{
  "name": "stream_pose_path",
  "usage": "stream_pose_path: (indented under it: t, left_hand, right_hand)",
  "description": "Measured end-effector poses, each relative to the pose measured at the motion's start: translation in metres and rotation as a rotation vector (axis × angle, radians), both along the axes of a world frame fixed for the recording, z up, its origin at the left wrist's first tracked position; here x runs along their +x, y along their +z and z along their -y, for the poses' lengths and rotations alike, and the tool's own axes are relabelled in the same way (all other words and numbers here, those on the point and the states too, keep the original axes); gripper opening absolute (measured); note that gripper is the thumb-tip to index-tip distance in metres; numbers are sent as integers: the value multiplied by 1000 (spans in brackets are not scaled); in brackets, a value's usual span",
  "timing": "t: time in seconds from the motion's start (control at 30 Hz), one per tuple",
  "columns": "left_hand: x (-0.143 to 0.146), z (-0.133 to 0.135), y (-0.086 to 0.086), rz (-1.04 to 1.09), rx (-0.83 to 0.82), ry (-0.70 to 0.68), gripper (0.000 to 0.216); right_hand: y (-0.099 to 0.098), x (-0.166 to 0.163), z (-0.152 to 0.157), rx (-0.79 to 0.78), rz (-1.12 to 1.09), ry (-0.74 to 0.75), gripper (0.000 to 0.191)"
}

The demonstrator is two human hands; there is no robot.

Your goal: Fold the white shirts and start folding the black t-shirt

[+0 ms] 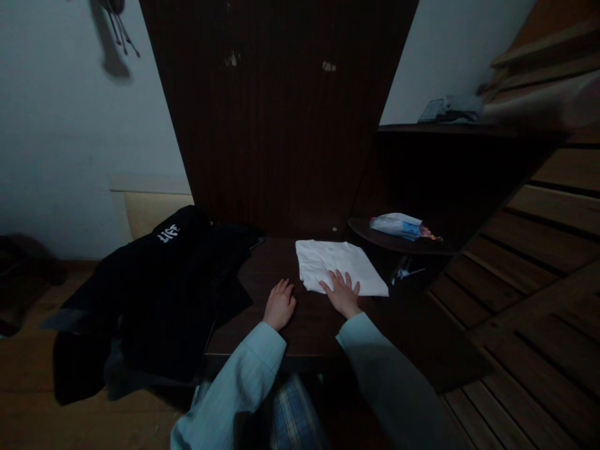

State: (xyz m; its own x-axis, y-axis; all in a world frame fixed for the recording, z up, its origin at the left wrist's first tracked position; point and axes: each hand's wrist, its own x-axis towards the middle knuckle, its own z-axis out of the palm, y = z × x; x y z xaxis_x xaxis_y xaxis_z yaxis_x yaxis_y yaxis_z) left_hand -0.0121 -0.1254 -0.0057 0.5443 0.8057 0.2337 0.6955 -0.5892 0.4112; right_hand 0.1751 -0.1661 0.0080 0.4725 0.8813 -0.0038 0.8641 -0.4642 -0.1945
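Note:
A folded white garment [340, 265] lies on a low dark wooden table [262, 275]. My right hand [343, 294] rests on the garment's near edge with its fingers spread flat. My left hand [280, 304] lies on the bare table just left of the garment, fingers loosely curled downward, holding nothing that I can see. Both arms wear light blue sleeves.
A pile of black clothing with white lettering [159, 294] covers the table's left end and hangs over its edge. A plastic packet [398, 225] sits on a rounded dark shelf at the right. A dark wooden panel [281, 112] stands behind. Wooden slats [539, 262] run along the right.

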Motion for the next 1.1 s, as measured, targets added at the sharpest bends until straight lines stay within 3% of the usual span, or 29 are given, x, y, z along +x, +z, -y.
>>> stream_pose_path:
  t: [0.47,0.6,0.77,0.9,1.0,1.1]
  left_hand:
    - [0,5,7,-43,-24,-4,45]
    - [1,6,9,-60,-27,-8,44]
    - [0,7,10,-72,-39,-5,44]
    - [1,8,11,-63,-39,-2,43]
    - [2,8,11,-47,-43,-5,42]
    - [0,7,15,-5,-72,8,40]
  right_hand:
    - [7,40,-29,-18,-11,35,63]
    - [14,22,-34,20,3,-34,62]
    - [9,-11,-41,135,-12,72,54]
    - [4,-23,-39,231,-4,31,52]
    - [0,-35,-33,386,11,202,49]
    - [-7,-49,-27,372,-53,510,43]
